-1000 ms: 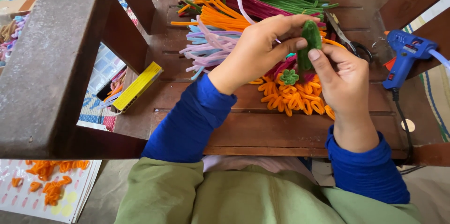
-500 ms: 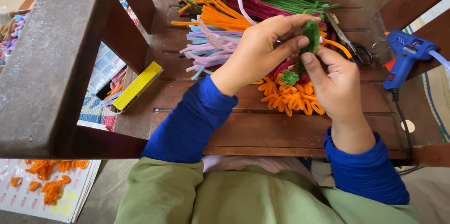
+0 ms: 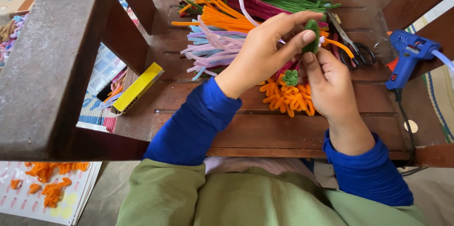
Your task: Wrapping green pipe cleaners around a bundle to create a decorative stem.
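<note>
Frame centre: right hand [image 3: 331, 84] and left hand [image 3: 265, 51] both pinch a green pipe-cleaner piece [image 3: 312, 36] between thumb and fingertips, above an orange pipe-cleaner flower [image 3: 288, 98]. Behind: pipe-cleaner pile [image 3: 246, 4], scissors [image 3: 352, 46], blue glue gun [image 3: 406, 56] right.

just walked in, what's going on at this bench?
A person in blue sleeves is working fuzzy craft stems over a wooden slatted seat. Both hands, left hand and right hand, pinch a small green stem piece between their fingertips, above an orange looped flower with a green centre. Loose coloured stems are piled behind; scissors and a blue glue gun lie to the right, a yellow box to the left.
</note>
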